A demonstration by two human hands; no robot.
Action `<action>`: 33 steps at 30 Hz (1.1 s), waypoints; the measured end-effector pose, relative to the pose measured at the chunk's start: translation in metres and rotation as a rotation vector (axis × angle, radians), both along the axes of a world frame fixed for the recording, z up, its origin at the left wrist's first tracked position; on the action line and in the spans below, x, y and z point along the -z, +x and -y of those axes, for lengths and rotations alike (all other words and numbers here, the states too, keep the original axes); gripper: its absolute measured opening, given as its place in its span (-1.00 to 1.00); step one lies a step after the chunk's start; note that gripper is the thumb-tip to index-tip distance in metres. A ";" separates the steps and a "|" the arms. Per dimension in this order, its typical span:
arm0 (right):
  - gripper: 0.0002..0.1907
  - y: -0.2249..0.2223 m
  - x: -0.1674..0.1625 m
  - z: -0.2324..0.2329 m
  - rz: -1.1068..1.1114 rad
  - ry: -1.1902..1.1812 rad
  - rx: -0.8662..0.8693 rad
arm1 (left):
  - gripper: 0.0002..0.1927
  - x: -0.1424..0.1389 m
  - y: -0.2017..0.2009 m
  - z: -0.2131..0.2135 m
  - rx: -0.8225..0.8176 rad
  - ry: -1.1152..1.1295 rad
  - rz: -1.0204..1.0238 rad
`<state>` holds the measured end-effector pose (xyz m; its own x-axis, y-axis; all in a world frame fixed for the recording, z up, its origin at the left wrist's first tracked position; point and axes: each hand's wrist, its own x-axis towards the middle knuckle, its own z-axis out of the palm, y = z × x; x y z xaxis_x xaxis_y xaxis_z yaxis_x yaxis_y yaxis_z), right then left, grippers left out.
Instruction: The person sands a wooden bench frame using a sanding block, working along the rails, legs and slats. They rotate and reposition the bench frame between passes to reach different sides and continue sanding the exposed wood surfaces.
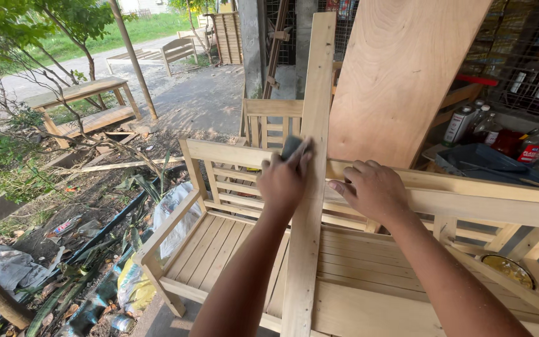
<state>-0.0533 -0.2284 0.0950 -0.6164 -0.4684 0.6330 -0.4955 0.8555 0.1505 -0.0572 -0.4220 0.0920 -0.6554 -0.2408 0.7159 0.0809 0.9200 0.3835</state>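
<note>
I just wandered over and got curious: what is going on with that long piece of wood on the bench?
A person is working a long wooden plank that lies propped across an unpainted slatted bench. The left hand presses a small dark pad against the plank. The right hand rests beside it on the plank's edge. A large plywood sheet leans behind.

Sunlit yard (201,100), leaning plywood sheet (400,81)
</note>
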 end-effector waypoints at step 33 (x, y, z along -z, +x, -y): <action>-0.42 -0.009 0.003 0.003 0.059 -0.051 -0.008 | -0.60 -0.001 -0.003 -0.006 0.069 0.219 0.043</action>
